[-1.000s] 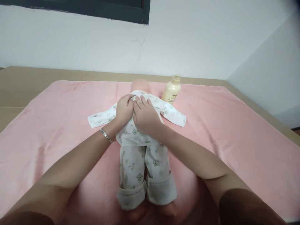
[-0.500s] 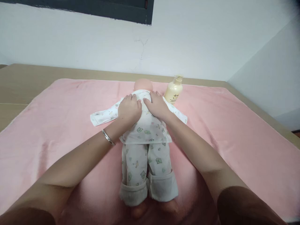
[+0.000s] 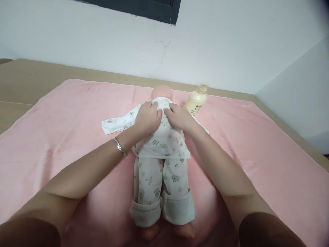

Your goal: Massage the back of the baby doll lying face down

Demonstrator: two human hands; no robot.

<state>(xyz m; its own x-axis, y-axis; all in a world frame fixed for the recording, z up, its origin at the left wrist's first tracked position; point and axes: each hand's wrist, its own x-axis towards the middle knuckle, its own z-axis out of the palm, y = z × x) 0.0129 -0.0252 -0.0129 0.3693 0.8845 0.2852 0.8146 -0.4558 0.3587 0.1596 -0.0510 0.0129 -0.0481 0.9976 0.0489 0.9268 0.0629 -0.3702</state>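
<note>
A baby doll (image 3: 162, 145) in a white printed shirt and matching trousers lies with its feet towards me, its bald head (image 3: 161, 92) at the far end and no face showing. My left hand (image 3: 148, 118) rests on the left of the doll's upper back, fingers laid over the shoulder and thumb pointing inward. On the other side, my right hand (image 3: 180, 118) lies on the right shoulder area, thumb apart from its slightly bent fingers. Both palms are hidden against the shirt. The left sleeve (image 3: 118, 123) stretches out flat; my right forearm partly covers the right one.
A pale yellow pump bottle (image 3: 196, 101) stands just beyond my right hand. Under the doll spreads a pink blanket (image 3: 84, 113) on a wooden surface (image 3: 38, 79), which meets a white wall (image 3: 115, 44). A silver bangle (image 3: 120, 146) circles my left wrist.
The view has tilted slightly, so the doll's upper body and the bottle appear farther right. My right hand's fingers look a little more bent. Both hands stay on the doll's upper back.
</note>
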